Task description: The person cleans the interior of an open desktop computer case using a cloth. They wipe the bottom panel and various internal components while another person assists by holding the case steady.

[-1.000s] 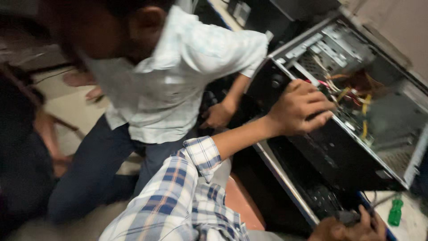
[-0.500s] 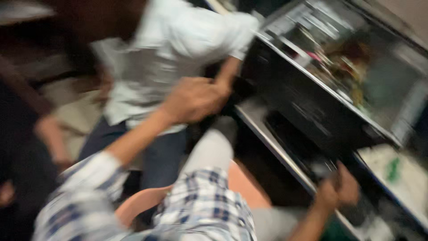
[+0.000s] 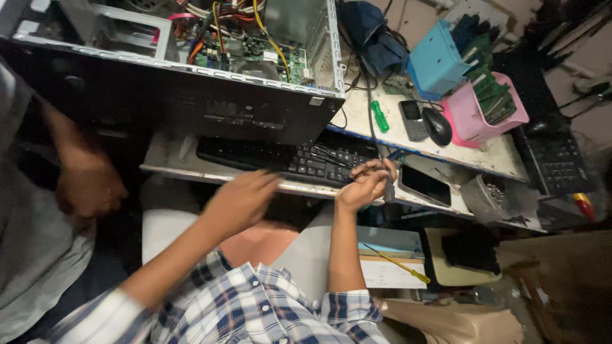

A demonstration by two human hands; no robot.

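right hand (image 3: pixel 364 185): fingers pinched on a black cable plug (image 3: pixel 387 190), at 3 o'clock of the keyboard (image 3: pixel 287 159).
left hand (image 3: pixel 239 200): blurred, just below the keyboard's front edge; cannot tell if fingers are apart or together.
cable: runs up toward 12 o'clock, over the counter (image 3: pixel 395 137) edge, past the open computer case (image 3: pixel 191 57).
risk: tugging could drag the screwdriver (image 3: pixel 380 117) or phone (image 3: pixel 413 119) off.
risk: co-worker's hand (image 3: pixel 89 185) at 9 o'clock, close; may collide.

black keyboard (image 3: pixel 287 159), green-handled screwdriver (image 3: pixel 380 117), blue bin (image 3: pixel 437 64), pink bin (image 3: pixel 475 118), blue-and-white checked sleeve (image 3: pixel 255 306).
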